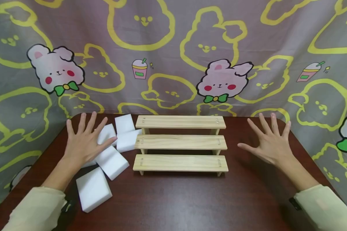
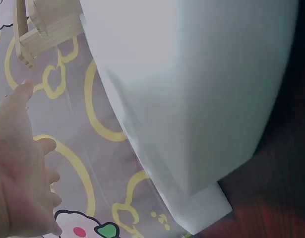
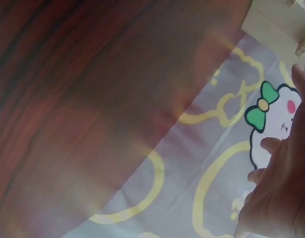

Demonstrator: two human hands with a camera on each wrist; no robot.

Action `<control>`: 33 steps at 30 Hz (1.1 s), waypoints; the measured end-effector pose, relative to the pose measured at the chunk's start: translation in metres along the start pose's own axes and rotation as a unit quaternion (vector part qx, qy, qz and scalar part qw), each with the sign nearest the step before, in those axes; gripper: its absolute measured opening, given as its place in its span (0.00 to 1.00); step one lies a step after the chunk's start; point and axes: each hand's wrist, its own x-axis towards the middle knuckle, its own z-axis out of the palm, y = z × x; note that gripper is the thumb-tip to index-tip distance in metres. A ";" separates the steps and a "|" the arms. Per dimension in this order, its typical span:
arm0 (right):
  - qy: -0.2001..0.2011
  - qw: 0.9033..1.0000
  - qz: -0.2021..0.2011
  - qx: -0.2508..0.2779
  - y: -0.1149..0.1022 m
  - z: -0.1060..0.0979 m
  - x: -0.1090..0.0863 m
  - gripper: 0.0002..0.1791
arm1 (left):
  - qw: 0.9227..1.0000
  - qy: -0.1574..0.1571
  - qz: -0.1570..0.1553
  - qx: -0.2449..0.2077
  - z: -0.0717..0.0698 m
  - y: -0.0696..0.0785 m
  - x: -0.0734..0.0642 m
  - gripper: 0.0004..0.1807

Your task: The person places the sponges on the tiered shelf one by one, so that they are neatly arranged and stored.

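Note:
My left hand is spread wide above several white foam-like blocks at the left of the table, its fingers straight and holding nothing. One white block fills much of the left wrist view. On the right, my right hand hovers with its fingers spread apart, also holding nothing. Between the hands stands a three-step wooden rack of pale boards on short legs. Some of the blocks lie partly hidden behind the left hand, and one white block reaches the rack's left end.
The dark reddish-brown wooden table has rounded far corners. A grey curtain with yellow outlines and cartoon bunny faces hangs behind the table and along both sides. Pale sleeves cover the forearms.

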 end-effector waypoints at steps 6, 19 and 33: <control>0.004 1.000 -0.021 0.011 -0.011 -0.003 0.001 0.58 | 1.000 -0.009 0.007 0.006 -0.001 0.006 0.000 0.55; -0.004 0.996 -0.069 0.052 -0.033 -0.005 -0.004 0.54 | 0.999 -0.021 0.031 0.001 -0.001 0.018 -0.003 0.52; -0.043 0.981 -0.081 0.171 -0.050 -0.003 0.000 0.48 | 0.997 -0.053 0.041 -0.042 -0.004 0.015 -0.008 0.49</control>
